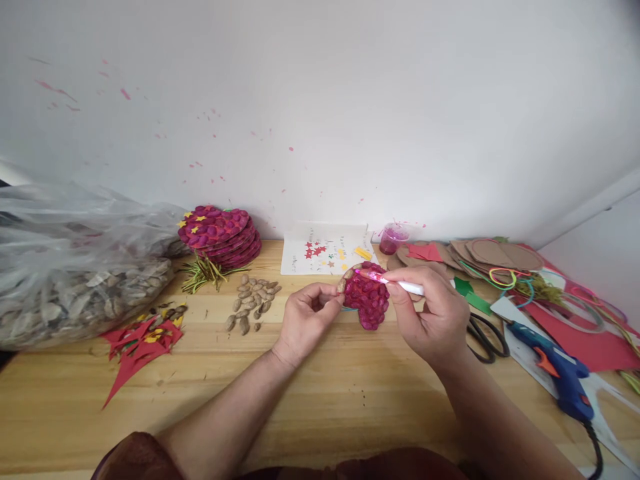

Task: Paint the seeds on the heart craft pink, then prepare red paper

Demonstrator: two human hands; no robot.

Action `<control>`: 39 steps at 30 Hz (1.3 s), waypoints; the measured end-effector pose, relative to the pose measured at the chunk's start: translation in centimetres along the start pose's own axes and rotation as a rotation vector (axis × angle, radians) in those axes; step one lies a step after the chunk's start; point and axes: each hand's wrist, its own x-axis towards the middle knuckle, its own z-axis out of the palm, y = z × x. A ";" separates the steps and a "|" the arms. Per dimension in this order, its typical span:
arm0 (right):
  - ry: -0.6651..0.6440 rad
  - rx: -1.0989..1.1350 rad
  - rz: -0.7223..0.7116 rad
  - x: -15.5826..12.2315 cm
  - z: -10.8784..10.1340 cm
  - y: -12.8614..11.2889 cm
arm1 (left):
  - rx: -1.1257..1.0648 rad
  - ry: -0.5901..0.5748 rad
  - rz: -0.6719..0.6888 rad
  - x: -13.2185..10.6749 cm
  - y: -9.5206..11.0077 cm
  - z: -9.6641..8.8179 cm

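A craft piece (369, 301) covered in magenta-painted nutshells hangs over the table, a few shells at its upper left edge still pale brown. My left hand (311, 313) pinches its left edge between thumb and fingertips. In my right hand (431, 313) is a white-handled paintbrush (406, 287), its paint-wet bristles touching the top of the piece. Behind lies a white paper sheet (295, 257) bearing handwriting and small red and yellow stars. A plastic cup (393, 239) of magenta paint stands by the wall. Bare shells (250, 300) lie loose left of my left hand.
At left are a clear bag (85, 293) of shells, a stack of finished magenta pieces (220, 233) and red scraps (145, 343). Cardboard shapes (480, 257), black-handled scissors (487, 339) and a blue glue gun (550, 367) with its cord lie at right.
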 end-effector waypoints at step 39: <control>0.071 0.037 0.057 0.1 0.5 0.8 | -0.236 0.019 -0.169 -0.1 -0.5 -0.2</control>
